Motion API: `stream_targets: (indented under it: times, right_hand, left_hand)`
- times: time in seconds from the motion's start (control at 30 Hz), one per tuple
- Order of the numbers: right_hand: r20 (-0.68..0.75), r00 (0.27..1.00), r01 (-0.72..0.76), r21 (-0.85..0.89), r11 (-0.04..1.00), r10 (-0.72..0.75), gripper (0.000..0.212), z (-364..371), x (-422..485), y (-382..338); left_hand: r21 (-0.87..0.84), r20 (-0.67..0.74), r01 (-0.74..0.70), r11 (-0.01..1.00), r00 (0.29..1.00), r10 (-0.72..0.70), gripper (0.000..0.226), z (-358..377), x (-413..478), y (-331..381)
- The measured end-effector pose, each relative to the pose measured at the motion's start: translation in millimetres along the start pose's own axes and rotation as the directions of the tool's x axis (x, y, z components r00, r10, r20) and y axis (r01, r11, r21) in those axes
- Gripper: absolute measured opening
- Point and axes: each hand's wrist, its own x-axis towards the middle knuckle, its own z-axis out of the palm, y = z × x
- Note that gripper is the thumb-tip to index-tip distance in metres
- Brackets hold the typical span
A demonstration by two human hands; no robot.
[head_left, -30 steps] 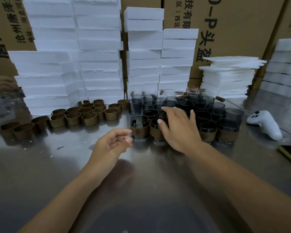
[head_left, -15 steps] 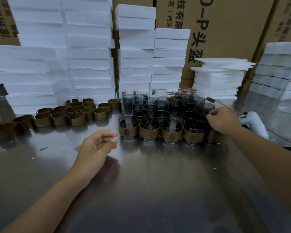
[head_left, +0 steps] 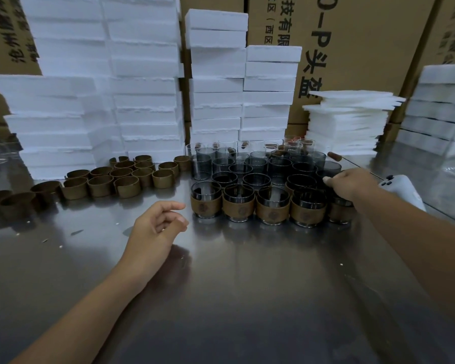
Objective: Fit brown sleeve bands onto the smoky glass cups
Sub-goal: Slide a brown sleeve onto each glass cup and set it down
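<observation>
Head view: smoky glass cups [head_left: 258,166] are clustered toward the worktop [head_left: 234,285] far edge, front row sleeved. Loose brown sleeve bands [head_left: 126,177] are spread toward the far left. The left hand [head_left: 156,227] is held half-curled and empty. The right hand [head_left: 352,183] is laid on the rightmost cups; grip cannot be told.

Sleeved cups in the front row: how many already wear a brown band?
5. From left: first cup, second, third, fourth, and a fifth partly hidden under the right hand. Sleeved cups farther back may be hidden.
</observation>
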Motion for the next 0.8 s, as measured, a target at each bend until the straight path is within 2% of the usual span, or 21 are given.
stream_targets:
  times: [0.1,0.2,0.27,0.4,0.5,0.6,0.7,0.8]
  right_hand:
    - [-0.086,0.996,0.053,0.218,0.974,-0.035,0.027,0,-9,1]
    - [-0.224,0.965,0.188,0.234,0.954,-0.135,0.021,-3,-17,-6]
    - [-0.255,0.943,0.275,0.231,0.933,-0.215,0.021,-9,-24,-17]
    - [-0.153,0.887,0.462,0.258,0.849,-0.436,0.015,-18,-51,-44]
    - [-0.040,0.826,0.544,0.317,0.777,-0.562,0.011,-14,-89,-61]
    - [0.086,0.749,0.573,0.413,0.708,-0.657,0.014,2,-131,-72]
    - [0.130,0.679,0.582,0.503,0.638,-0.722,0.017,24,-167,-76]
    - [0.140,0.673,0.525,0.601,0.602,-0.727,0.014,43,-187,-78]
  left_hand:
    - [0.004,0.000,-0.007,1.000,1.000,0.007,0.022,0,-1,0]
    - [0.002,-0.004,-0.024,1.000,1.000,0.024,0.023,0,-1,1]
    - [-0.001,-0.007,-0.034,0.999,0.999,0.034,0.024,0,-2,1]
    - [0.006,0.001,-0.043,0.999,0.999,0.043,0.023,0,-4,1]
    - [-0.020,0.029,-0.034,0.999,0.999,0.034,0.020,1,-7,5]
    - [-0.097,0.063,-0.021,0.995,0.998,0.027,0.026,3,-12,12]
    - [-0.180,0.101,-0.011,0.984,0.994,0.029,0.056,6,-18,17]
    - [-0.233,0.134,-0.027,0.972,0.989,0.059,0.053,7,-21,22]
